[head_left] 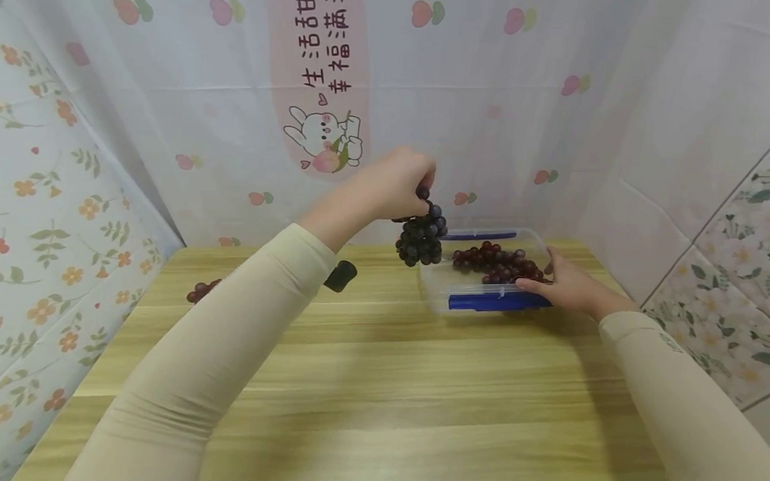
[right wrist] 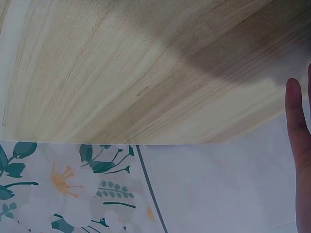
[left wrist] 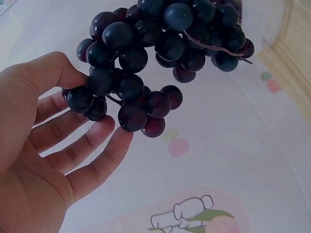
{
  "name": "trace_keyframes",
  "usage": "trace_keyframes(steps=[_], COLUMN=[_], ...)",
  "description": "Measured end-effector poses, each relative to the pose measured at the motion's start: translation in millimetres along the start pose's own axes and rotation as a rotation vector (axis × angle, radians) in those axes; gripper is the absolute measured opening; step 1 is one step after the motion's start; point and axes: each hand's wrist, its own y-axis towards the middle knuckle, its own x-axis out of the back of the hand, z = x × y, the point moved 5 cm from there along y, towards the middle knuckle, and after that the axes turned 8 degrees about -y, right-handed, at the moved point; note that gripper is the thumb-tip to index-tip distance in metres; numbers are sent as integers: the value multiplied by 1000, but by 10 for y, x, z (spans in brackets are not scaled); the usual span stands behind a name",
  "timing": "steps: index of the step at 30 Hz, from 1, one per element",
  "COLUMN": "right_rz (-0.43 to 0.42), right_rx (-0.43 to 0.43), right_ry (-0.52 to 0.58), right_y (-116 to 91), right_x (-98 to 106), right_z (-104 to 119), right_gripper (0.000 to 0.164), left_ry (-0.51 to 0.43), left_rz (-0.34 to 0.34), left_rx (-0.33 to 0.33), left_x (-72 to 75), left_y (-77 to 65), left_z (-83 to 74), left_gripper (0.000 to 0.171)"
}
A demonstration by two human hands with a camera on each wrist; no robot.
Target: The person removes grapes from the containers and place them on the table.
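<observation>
My left hand [head_left: 401, 187] holds a bunch of dark grapes [head_left: 421, 235] by its upper end, and the bunch hangs in the air at the left side of a clear plastic box. In the left wrist view, thumb and fingers pinch several grapes [left wrist: 131, 87] at one end, and a thin stem shows. The clear plastic box [head_left: 435, 290] has blue clips and stands on the table with red grapes [head_left: 495, 261] inside. My right hand [head_left: 572, 283] grips its right front corner, thumb over the rim. Only some fingers [right wrist: 295, 111] show in the right wrist view.
More red grapes [head_left: 201, 290] lie at the table's left, partly hidden by the left sleeve. A small black object [head_left: 340, 276] shows beside that sleeve. The wooden table [head_left: 377, 385] meets a printed curtain [head_left: 202, 115] at the back, with patterned cloth at both sides.
</observation>
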Motion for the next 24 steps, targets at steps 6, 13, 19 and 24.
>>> trace_keyframes(steps=[6, 13, 19, 24], right_rz=[0, -9, -5, -6], right_rx=[3, 8, 2, 1], right_ry=[2, 10, 8, 10], right_y=[-15, -15, -11, -14], right_x=[6, 23, 21, 12], right_z=[12, 34, 33, 33], right_gripper=[123, 122, 123, 123], left_ry=[14, -26, -63, -94], left_rz=[0, -55, -79, -96], left_rx=[30, 23, 30, 35], left_x=[4, -14, -62, -107], left_y=[-193, -365, -495, -569], left_z=[80, 202, 333, 430], left_gripper=[20, 16, 17, 17])
